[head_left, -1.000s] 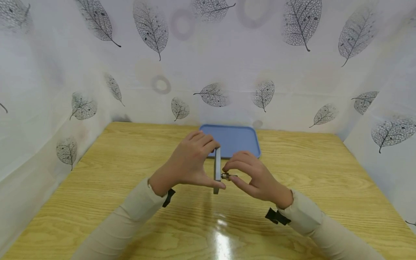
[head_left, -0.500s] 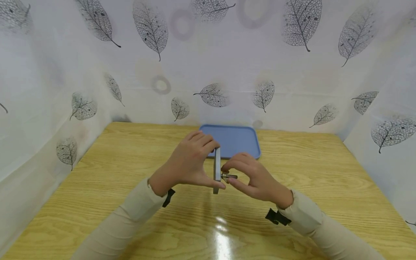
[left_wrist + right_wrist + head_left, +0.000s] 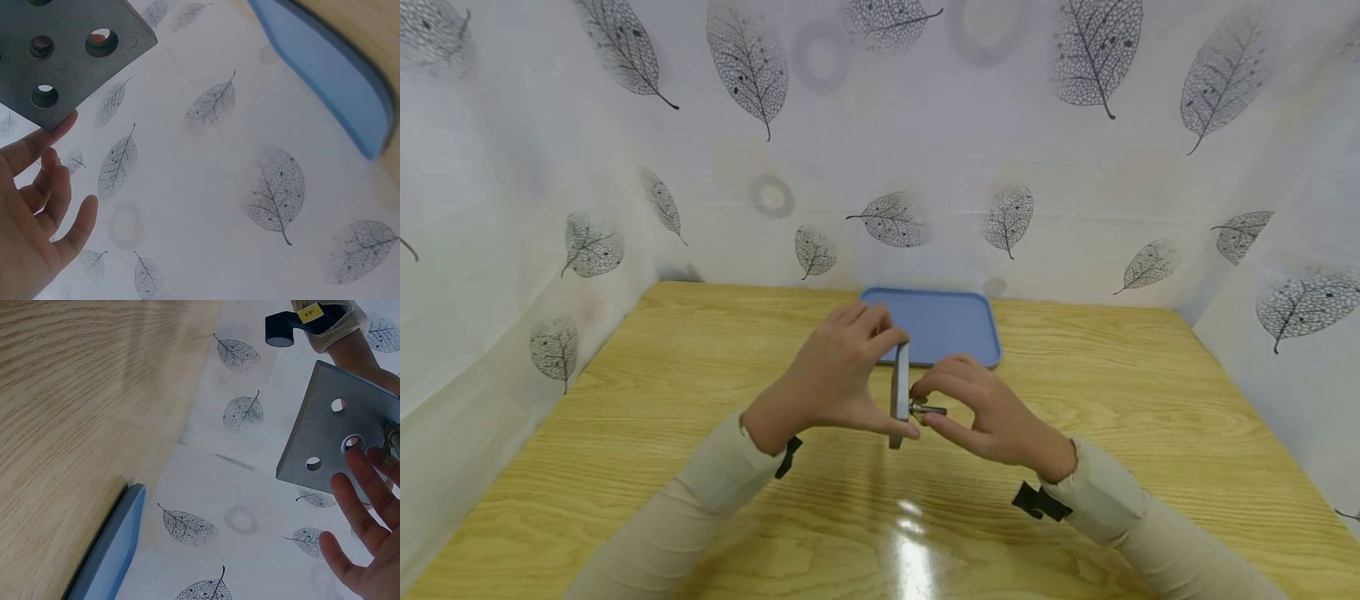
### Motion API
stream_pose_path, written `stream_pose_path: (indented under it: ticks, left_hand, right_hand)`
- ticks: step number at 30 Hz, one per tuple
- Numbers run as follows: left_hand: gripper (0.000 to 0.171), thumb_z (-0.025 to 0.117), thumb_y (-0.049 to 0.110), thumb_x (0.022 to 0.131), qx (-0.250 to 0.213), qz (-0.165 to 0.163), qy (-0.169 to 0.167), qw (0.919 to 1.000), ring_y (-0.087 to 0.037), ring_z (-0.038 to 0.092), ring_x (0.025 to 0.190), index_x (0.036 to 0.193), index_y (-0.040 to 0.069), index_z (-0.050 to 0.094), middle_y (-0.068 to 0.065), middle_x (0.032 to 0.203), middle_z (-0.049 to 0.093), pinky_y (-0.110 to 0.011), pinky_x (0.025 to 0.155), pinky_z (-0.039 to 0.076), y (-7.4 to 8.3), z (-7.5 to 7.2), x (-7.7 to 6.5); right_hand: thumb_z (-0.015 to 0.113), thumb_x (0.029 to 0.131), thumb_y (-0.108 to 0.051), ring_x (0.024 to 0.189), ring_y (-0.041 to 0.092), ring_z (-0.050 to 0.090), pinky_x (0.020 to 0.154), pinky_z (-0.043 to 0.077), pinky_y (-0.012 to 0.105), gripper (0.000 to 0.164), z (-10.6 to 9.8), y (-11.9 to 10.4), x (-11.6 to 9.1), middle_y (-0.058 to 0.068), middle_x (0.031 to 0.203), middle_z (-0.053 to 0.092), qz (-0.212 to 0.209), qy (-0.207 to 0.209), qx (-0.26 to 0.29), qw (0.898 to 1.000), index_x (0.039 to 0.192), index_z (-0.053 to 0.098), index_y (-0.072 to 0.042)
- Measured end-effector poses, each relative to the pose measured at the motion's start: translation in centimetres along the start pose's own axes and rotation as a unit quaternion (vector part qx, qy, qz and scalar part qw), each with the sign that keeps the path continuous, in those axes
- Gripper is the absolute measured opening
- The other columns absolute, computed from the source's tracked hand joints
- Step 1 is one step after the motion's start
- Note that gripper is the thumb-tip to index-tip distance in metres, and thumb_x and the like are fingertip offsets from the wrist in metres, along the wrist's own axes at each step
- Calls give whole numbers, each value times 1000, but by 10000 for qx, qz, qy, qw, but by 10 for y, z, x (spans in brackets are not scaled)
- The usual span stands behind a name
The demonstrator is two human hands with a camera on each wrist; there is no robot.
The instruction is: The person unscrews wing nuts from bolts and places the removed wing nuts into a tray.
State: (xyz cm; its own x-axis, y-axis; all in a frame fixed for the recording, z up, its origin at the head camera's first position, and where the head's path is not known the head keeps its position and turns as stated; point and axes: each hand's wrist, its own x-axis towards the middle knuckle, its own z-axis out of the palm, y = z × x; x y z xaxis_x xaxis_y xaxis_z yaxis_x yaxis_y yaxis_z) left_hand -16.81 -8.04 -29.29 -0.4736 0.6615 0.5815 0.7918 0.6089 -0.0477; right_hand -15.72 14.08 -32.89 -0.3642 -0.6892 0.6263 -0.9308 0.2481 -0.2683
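Grey metal plate (image 3: 901, 383), pierced by several round holes, is held on edge above the near-middle part of the wooden table (image 3: 760, 517). Left hand (image 3: 838, 375) grips it between thumb on the near edge and forefinger on the far edge. Right hand (image 3: 988, 412) pinches a small metal fitting (image 3: 936, 410) at the plate's right face, other fingers apart. Blue tray (image 3: 995, 329) lies at the far side, beyond both hands.

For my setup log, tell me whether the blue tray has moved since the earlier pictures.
No: the blue tray has kept its place against the back edge of the wooden table.
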Motion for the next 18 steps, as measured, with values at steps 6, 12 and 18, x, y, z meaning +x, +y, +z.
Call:
stream_pose_path:
  ticks: [6, 12, 18]
  left_hand:
    - [84, 67, 83, 47, 55, -29, -61, 10000, -14, 36, 72, 96, 15, 62, 2, 83, 43, -29, 68, 34, 1, 1, -1]
    - [86, 63, 86, 47, 438, -93, -151, 9989, -13, 38, 68, 99, 18, 62, 3, 79, 45, -30, 66, 36, 2, 0, -2]
    - [85, 62, 87, 46, 467, -175, -162, 9986, -14, 34, 70, 98, 20, 61, 2, 78, 39, -30, 66, 31, 2, 0, -3]
  right_hand:
    - [38, 99, -41, 94, 14, 58, 88, 42, 35, 38, 1, 0, 0, 0, 97, 65, -69, -30, -19, 10000, 102, 63, -12]
    - [38, 99, -41, 93, 14, 58, 88, 42, 35, 38, 1, 0, 0, -1, 97, 65, -40, -67, -75, 9999, 102, 64, -12]
    - [39, 99, -41, 95, 14, 58, 89, 42, 36, 38, 1, 1, -1, 0, 99, 66, 45, -102, -127, 9999, 103, 64, -12]
